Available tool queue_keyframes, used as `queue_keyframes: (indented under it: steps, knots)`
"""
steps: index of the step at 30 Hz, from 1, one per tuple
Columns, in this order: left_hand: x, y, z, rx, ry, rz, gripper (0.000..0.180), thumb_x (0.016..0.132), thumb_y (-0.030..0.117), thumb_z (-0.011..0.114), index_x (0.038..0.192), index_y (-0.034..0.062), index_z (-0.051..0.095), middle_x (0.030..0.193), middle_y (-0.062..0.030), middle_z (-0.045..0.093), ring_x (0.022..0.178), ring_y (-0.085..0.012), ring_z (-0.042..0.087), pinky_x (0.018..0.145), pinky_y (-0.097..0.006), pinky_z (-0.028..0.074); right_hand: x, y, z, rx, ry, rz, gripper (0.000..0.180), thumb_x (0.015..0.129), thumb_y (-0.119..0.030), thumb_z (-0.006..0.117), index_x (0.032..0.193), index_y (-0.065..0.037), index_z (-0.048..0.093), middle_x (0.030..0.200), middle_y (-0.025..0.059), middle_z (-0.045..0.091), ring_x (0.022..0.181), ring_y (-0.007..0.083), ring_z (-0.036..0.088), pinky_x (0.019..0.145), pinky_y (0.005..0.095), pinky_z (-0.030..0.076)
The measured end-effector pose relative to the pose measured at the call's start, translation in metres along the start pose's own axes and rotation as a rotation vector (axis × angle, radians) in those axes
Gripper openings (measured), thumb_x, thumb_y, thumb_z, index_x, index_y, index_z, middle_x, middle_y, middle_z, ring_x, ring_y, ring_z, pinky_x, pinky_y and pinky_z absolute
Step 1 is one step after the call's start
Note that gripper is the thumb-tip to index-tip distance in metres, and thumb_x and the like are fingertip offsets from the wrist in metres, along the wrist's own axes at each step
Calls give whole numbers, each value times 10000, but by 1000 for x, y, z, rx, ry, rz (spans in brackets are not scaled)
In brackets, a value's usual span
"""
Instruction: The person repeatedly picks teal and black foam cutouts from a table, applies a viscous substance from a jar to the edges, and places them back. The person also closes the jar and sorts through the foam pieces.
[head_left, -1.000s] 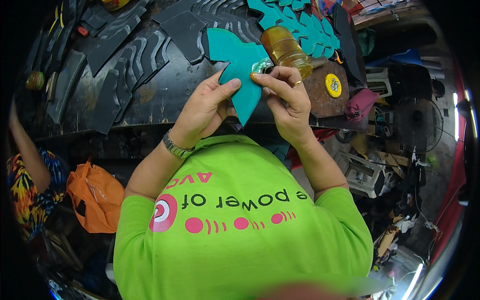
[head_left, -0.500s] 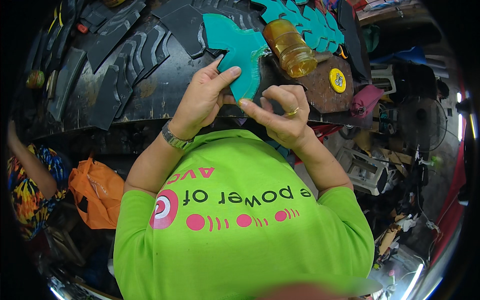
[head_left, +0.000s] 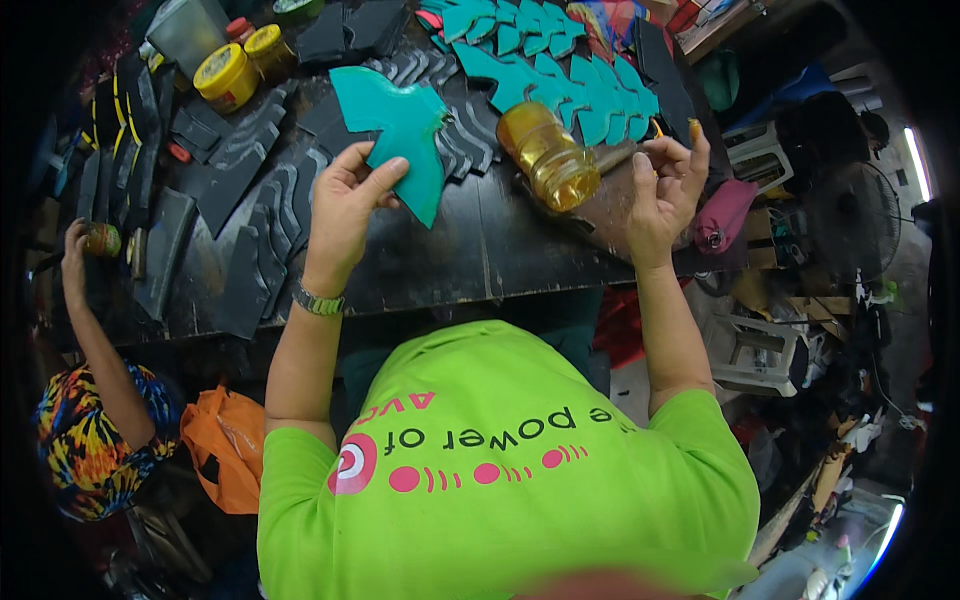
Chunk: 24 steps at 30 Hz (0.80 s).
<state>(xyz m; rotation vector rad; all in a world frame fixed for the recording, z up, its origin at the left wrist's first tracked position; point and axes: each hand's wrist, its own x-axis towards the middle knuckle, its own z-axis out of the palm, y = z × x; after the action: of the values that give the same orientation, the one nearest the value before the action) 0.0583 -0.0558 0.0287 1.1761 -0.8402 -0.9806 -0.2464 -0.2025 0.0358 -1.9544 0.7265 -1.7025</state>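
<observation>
The left grip (head_left: 342, 205) pinches a flat, teal, wing-shaped sheet (head_left: 400, 130) over the black tabletop (head_left: 455, 265); the right grip (head_left: 660, 195), loosely open and seemingly empty, shows an amber-smeared fingertip (head_left: 694, 131). Likely glue-spreading; continuing would call for a dip into the transparent, amber-filled cylindrical jar (head_left: 546, 158) between them.

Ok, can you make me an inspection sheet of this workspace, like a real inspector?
Surface: dark table, pale marks near its edge.
Job's things: teal piece; amber jar, mouth toward the person.
Clutter: overlapping black pieces, stacked teal pieces, yellow tubs.
Hands: left hand pinches the teal piece; right hand open near the amber jar, nothing seen in it.
Cables: too dim and cluttered to tell.
Surroundings: fan, orange bag, co-worker's hand beside a small jar.
</observation>
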Motion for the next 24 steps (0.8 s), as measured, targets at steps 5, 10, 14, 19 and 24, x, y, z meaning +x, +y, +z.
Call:
queue_keyframes:
  steps: [5,10,14,19,24]
  knots:
    - [79,13,-20,178,-3,84,321,960,197,723,1209,-4,687,939,8,686,762,-48,592,676,-206,501,-24,45,-2,189,-72,448,737,938,77,591,1580,-81,264,1040,58,583,763,60,545,683,210,477]
    - [180,9,-24,441,-9,180,374,988,243,696,1294,31,671,919,63,633,752,-32,498,675,-205,419,-33,57,-6,301,-81,551,763,935,69,588,1592,-81,230,1029,83,580,709,66,549,631,208,475]
    - [247,-5,-19,519,25,195,370,996,239,682,1323,67,670,961,39,667,762,-45,501,686,-220,427,-31,55,-4,275,-67,619,772,934,77,586,1596,-93,228,985,79,571,691,70,544,623,215,470]
    - [306,-26,-11,554,95,169,344,1017,229,642,1328,86,678,1004,-6,701,791,-73,544,706,-264,460,-31,51,-2,244,-82,628,757,958,59,586,1608,-125,243,946,59,574,697,76,518,643,219,453]
    - [347,-52,-12,625,164,192,327,973,229,663,1270,102,714,1107,-120,731,971,-233,654,849,-354,507,-30,52,-4,248,-77,654,760,950,77,587,1602,-117,247,957,50,571,676,52,525,608,197,455]
